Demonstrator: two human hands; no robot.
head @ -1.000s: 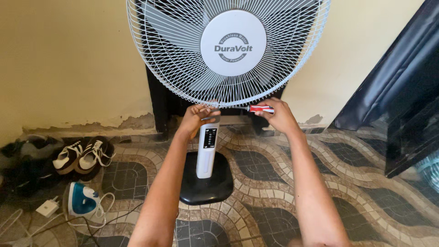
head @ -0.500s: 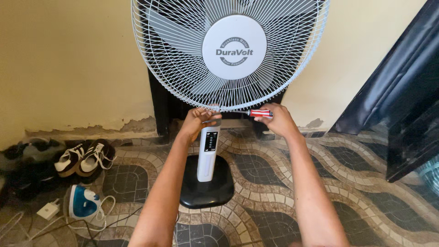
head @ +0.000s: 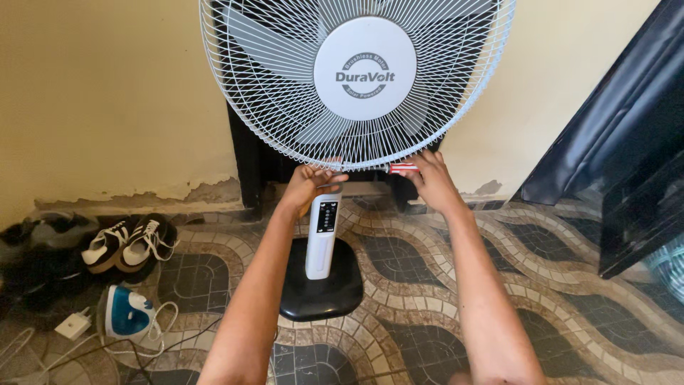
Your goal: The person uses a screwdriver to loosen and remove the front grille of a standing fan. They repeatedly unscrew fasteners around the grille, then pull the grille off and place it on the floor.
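A person's two bare hands work at the bottom rim of a white fan (head: 356, 78) standing on a patterned tile floor (head: 541, 285), against a yellow wall (head: 107, 93). The left hand (head: 308, 184) is curled around the lowest point of the wire grille (head: 285, 135), fingers pinching the rim just above the white post (head: 322, 235) with its dark control panel. The right hand (head: 427, 178) grips a screwdriver (head: 403, 167) with a red-and-white handle, held level and touching the rim, its tip pointing toward the left hand — the shaft itself is too thin to follow against the wires. The fan's grey blades show through the grille behind a round white hub, and the post rises from a black base (head: 320, 289) near the middle of the floor. Toward the floor's left edge lie a pair of dark sneakers (head: 128, 242) with white laces, and just below them a blue-and-white iron (head: 128, 314) with its cord trailing — a small white plug block (head: 73, 325) beside it. A dark, glossy panel (head: 627, 142) leans in at the right edge.
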